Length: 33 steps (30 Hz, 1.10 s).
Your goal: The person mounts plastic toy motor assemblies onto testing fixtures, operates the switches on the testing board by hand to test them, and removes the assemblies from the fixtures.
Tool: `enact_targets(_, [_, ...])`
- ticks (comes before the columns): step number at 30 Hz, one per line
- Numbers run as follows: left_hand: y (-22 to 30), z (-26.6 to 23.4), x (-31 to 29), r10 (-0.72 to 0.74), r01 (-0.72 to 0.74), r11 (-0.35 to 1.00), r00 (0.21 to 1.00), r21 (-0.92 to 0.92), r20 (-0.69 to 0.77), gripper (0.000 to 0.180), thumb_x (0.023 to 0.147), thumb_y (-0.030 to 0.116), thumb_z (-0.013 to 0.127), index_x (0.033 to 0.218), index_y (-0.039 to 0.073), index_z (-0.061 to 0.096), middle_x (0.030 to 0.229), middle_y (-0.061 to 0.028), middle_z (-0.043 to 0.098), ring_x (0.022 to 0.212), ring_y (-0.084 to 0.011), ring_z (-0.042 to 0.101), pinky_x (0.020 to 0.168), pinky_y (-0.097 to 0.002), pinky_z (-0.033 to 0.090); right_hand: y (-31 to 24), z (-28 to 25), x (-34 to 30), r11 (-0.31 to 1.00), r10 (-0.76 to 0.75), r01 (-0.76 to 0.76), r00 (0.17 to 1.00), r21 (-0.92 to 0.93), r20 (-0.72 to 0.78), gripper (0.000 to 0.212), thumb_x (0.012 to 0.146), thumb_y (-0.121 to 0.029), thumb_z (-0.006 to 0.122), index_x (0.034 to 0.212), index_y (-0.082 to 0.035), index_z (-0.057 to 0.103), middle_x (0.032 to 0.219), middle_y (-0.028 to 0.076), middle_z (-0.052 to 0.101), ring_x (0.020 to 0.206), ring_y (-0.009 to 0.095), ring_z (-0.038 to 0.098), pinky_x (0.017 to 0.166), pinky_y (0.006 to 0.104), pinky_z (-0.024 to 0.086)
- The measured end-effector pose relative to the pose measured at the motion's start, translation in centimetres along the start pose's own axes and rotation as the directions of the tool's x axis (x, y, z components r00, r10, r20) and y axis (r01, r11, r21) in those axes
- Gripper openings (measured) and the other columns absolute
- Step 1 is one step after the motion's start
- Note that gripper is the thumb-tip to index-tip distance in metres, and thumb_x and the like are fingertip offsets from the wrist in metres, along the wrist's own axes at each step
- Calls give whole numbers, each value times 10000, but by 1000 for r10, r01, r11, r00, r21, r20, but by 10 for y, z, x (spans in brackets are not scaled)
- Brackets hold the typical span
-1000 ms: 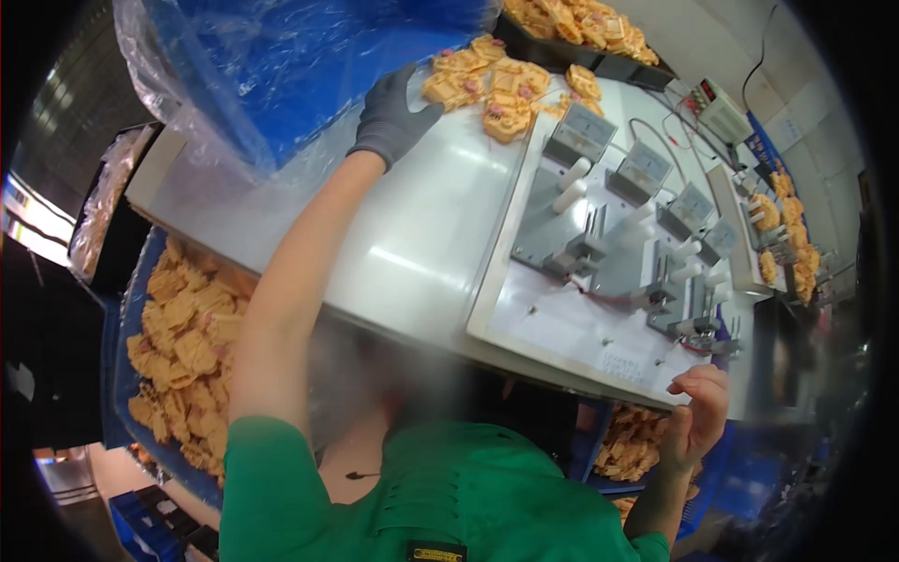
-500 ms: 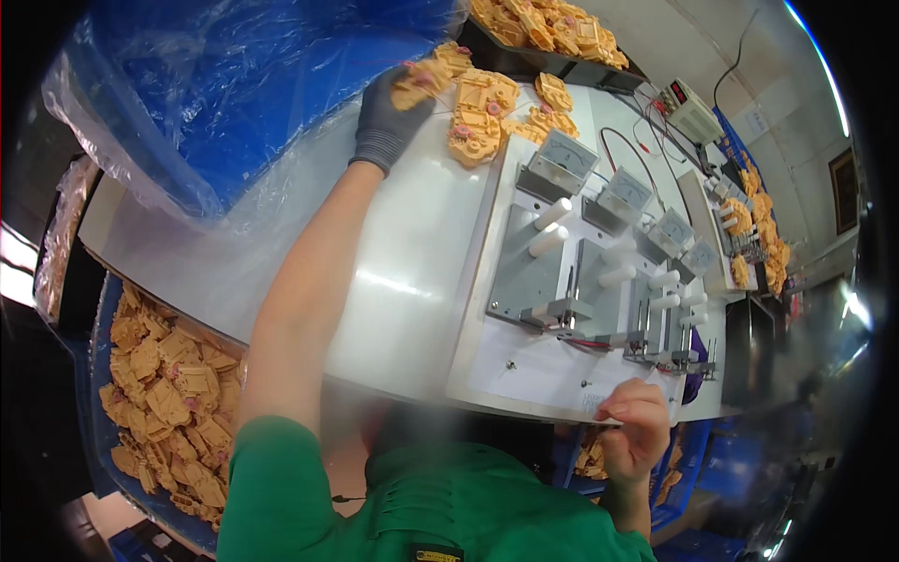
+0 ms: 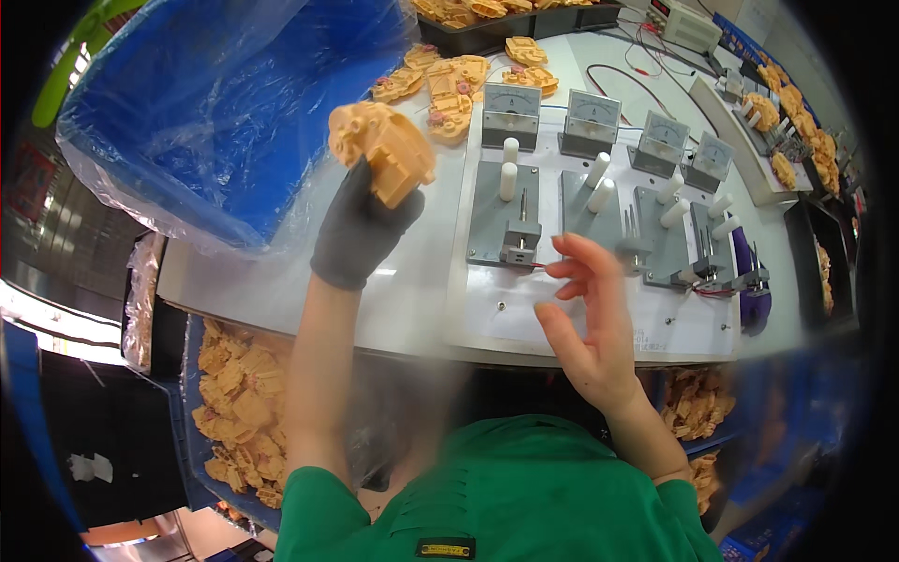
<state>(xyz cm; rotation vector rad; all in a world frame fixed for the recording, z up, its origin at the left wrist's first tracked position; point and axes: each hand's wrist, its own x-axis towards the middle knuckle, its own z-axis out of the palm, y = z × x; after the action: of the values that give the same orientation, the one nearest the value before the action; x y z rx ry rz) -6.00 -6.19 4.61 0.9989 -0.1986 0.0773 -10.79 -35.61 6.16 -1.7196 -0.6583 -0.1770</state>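
We looked down over a white workbench (image 3: 412,309) from a head-worn camera. Our left hand (image 3: 361,234), in a dark grey glove, was closed around a tan moulded plastic housing (image 3: 382,150), gripping its lower end so the bulk of the part stood clear above the fingers, lifted off the bench and in front of a blue bin lined with clear plastic film (image 3: 225,103). Our bare right hand (image 3: 585,323) hovered open and empty, fingers loosely curled, just over the near edge of a white test board (image 3: 599,318), apparently kept free to receive or position the part. On that board stood a row of grey clamp fixtures (image 3: 510,220) with white cylindrical handles, each paired with a small analogue meter (image 3: 510,103) behind it, so a reading sat directly above its station. More tan housings (image 3: 449,89) lay loose beyond the meters. Below the bench edge to our left, a blue crate (image 3: 239,412) held a heap of the same tan parts, within easy reach.
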Motion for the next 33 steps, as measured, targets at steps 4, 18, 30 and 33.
enact_targets(4, [10,4,-22,20,-26,976,999,217,29,262,898,245,693,1134,135,660,1142,-9,676,1115,-165,611,970,-351,480,-1,16,9,999,-4,3,1000,38,11,591,844,-63,690,1376,-14,438,1260,127,473,1030,205,536,865,324,455])
enact_targets(18, [9,-10,-8,38,91,893,961,-441,275,377,935,126,561,1283,241,472,1410,-159,422,1390,-487,273,1106,-708,259,8,31,6,997,-21,24,999,67,-45,460,863,-56,669,1300,-35,524,1135,111,551,1000,219,573,869,331,463])
enact_targets(30, [13,-11,9,-37,37,999,999,-1,24,562,813,-44,703,1307,117,490,1416,-161,477,1329,-329,461,1128,-548,376,6,26,4,997,-57,60,997,51,-60,388,856,-48,679,1228,-38,570,1064,101,606,919,208,595,816,315,477])
enact_targets(33, [17,17,25,65,-100,867,994,488,88,471,784,-78,713,1195,62,530,1334,-136,533,1280,-227,499,1070,-372,443,8,23,4,993,-86,86,996,75,2,319,847,-57,694,1152,-40,604,1009,93,614,857,201,597,778,306,484])
